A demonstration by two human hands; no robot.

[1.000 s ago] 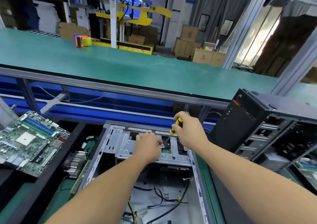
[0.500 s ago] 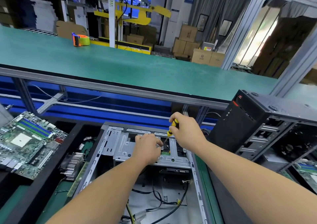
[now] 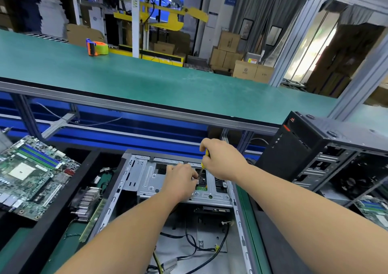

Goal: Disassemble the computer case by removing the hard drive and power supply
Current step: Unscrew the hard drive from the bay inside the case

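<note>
A green printed motherboard (image 3: 31, 175) lay left of the open grey sheet-metal computer case (image 3: 126, 189), a black tower case (image 3: 298, 147) stood to its right, and black cables (image 3: 195, 244) trailed across its floor. Over the stamped steel drive cage (image 3: 151, 179), the right hand (image 3: 222, 160) gripped a yellow-handled screwdriver (image 3: 206, 155); the left hand (image 3: 180, 181) pinched near its tip.

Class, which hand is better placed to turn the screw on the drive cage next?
Right hand: it grips the screwdriver, tip down on the drive cage. The left hand only steadies near the tip.
</note>
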